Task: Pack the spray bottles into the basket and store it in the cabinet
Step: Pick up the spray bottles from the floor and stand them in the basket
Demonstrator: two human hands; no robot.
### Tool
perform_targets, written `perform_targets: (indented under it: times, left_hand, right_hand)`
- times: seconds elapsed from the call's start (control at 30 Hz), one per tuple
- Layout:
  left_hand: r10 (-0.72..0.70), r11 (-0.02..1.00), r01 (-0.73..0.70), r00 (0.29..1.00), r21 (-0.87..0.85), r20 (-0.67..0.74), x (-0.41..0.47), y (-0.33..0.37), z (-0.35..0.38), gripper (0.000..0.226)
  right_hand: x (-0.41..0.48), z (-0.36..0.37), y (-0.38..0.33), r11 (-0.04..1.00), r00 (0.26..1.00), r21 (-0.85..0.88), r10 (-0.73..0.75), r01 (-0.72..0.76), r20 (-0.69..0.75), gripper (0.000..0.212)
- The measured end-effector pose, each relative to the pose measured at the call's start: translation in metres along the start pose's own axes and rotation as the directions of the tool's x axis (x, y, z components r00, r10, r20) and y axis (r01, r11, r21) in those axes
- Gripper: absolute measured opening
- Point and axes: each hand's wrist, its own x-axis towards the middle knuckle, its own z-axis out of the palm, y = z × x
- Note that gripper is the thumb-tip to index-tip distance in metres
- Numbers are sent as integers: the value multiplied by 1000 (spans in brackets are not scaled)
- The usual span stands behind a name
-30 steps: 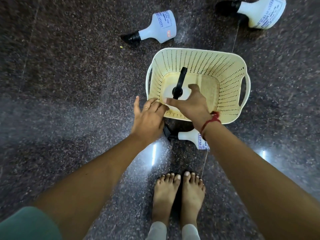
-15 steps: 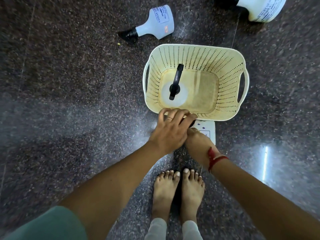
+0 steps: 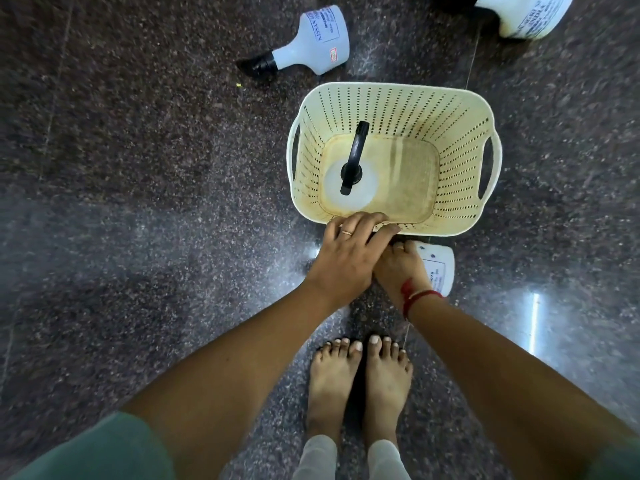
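The big white spray bottle (image 3: 523, 15) at the top right is cut off by the pic edge, so its top and black cap are hard to see. The white bottle near the feet (image 3: 437, 268) is mostly hidden under the right hand (image 3: 398, 268); only its flat end w/ a label sticks out. Can't tell if the right hand is gripping it, since the left hand (image 3: 349, 252) covers part of the right one. One right finger curls on the bottle's edge.

The left hand lies on the near rim of the cream plastic basket w/ little holes (image 3: 460, 133), fingers close together & bent over the edge. A thin ring is on one finger. A red thread is tied round the right wrist.

Inside the basket, on its left side, a white spray bottle w/ a black nozzle (image 3: 351, 174) stands upright, just past the left hand's fingers. A light blue-white bottle w/ a black cap (image 3: 311, 39) lies on its side on the dark speckled stone floor (image 3: 138, 168), far from both hands, beyond the basket. Two bare feet stand close below the hands.
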Motion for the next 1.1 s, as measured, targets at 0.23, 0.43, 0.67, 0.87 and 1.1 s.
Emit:
perform_targets:
  times: [0.23,0.43,0.67,0.87,1.1]
  left_hand:
    - [-133,976,135,991,-169,24,-11,5,-11,49]
    - [-128,945,114,991,-306,-27,-3,29,-28,44]
    - [-312,589,73,939,-805,-143,28,64,-83,48]
    - [-368,469,-42,899,-882,-238,68,82,-126,41]
    - [-310,742,159,943,-651,-123,79,46,-95,38]
  right_hand:
    - [-70,14,46,967,999,256,2,-12,41,49]
    - [-130,-29,93,899,998,438,-44,18,49,44]
    - [-140,-117,117,735,959,678,200,-11,-202,37]
    - [-87,-148,105,631,831,774,408,41,-377,30]
    - [-20,-115,81,388,797,922,552,15,-246,31]
